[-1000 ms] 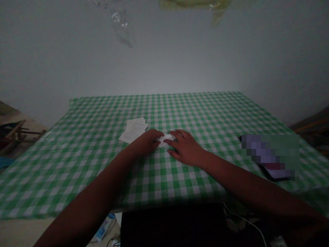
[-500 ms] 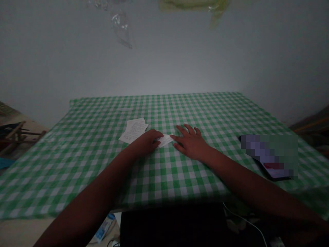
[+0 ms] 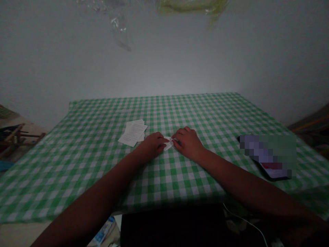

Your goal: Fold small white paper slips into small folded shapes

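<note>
Since the earlier frame, our right hand has curled closed and come in against the small folded white paper. Our half-closed left hand holds its other end, so it sits between both hands. In the head view, loose printed sheets lie just beside our left hand on the green gingham tablecloth, with a blurred phone well to the right.
</note>
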The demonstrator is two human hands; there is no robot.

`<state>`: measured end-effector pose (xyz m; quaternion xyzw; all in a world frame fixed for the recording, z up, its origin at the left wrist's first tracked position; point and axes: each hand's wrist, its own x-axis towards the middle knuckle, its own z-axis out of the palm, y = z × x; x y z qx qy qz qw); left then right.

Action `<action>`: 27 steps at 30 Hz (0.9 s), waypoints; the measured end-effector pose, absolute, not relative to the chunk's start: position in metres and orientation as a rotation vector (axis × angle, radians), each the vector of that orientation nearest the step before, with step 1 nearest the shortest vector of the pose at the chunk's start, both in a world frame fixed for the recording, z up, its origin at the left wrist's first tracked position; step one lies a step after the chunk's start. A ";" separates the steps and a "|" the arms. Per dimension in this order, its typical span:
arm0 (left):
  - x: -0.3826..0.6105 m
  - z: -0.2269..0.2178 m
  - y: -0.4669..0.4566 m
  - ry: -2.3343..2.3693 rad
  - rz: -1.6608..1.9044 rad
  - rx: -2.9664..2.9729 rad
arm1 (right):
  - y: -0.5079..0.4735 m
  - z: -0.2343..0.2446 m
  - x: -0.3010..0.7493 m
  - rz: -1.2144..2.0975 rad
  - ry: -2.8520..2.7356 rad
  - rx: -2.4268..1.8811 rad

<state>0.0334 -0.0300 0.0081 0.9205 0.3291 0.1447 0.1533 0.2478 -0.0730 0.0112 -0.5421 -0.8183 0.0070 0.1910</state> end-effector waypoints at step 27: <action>0.044 0.002 -0.028 1.005 0.591 2.651 | -0.061 0.002 0.244 0.173 -2.228 -1.566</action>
